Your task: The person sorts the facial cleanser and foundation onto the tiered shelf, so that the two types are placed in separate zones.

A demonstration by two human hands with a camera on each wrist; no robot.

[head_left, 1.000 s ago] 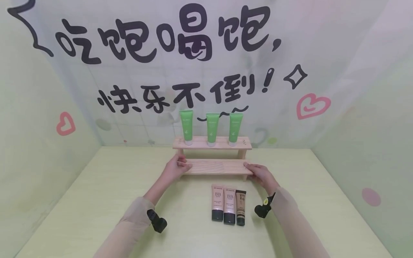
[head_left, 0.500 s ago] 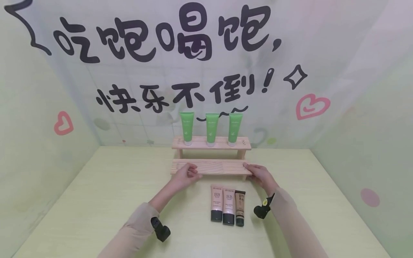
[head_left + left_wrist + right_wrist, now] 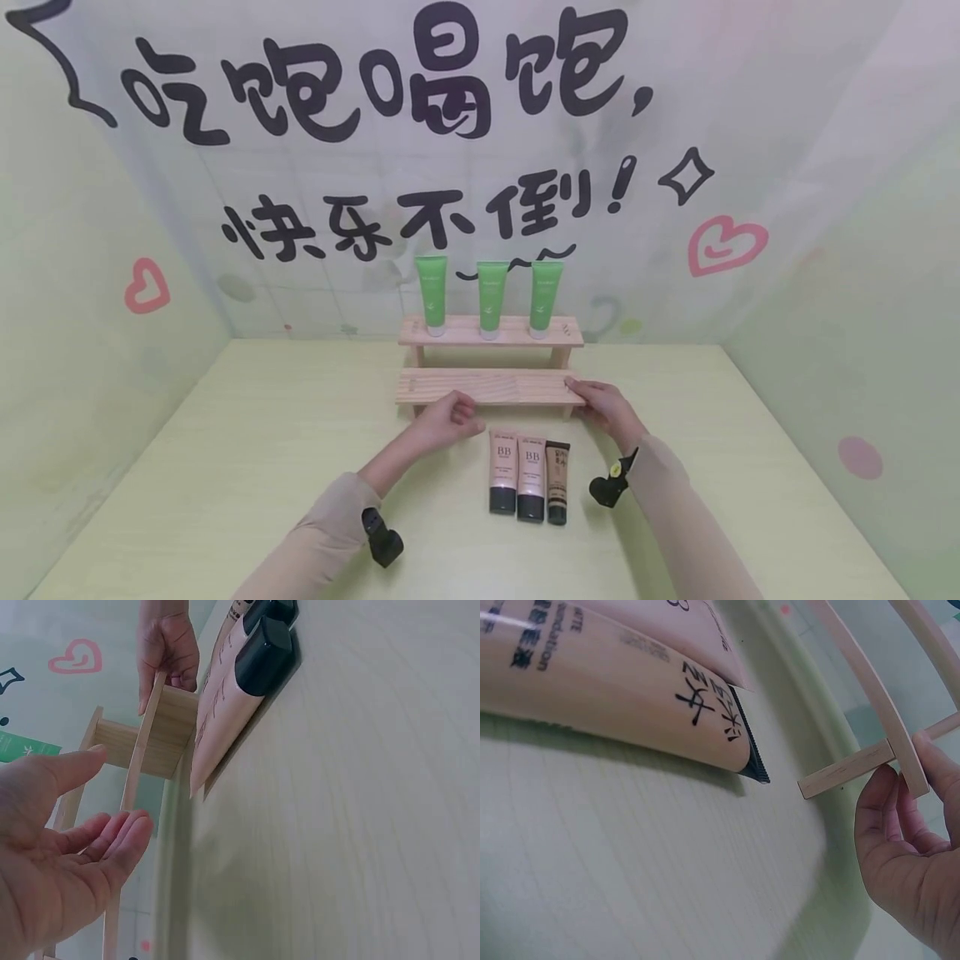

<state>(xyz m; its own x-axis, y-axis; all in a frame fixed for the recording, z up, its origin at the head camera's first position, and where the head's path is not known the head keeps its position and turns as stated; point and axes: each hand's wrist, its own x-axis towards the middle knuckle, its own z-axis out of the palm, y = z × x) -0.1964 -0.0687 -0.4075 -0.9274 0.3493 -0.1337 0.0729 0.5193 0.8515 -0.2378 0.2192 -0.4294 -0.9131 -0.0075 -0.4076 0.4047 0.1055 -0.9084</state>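
Left hand [image 3: 444, 421]: holding nothing, fingers loosely bent, thumb apart from them, just in front of the rack; contact with the board's front edge can't be told. Right hand [image 3: 611, 410]: pinches the right end of the lower board [image 3: 517, 387], thumb on top, fingers underneath by the leg [image 3: 847, 769].

The board is part of a two-tier wooden rack, standing on the table [image 3: 262, 458] ahead of both hands. Rack looks light and stiff; best hold is probably both lower board ends, thumb over, fingers under. Three green tubes [image 3: 491, 296] stand cap-down, apart, on the upper board [image 3: 462, 333]; narrow bases, so a jolt could likely tip them.

Nearer the person, two pink tubes [image 3: 503, 467] and a brown tube [image 3: 557, 483] lie side by side, black caps toward the person. Probably soft, smooth, a bit slippery; firmest hold likely at the caps.

Edges: back wall [image 3: 337, 308] close behind the upper board, tube ends near the rack's front. Open table runs left and right of the rack, so sideways room looks ample.
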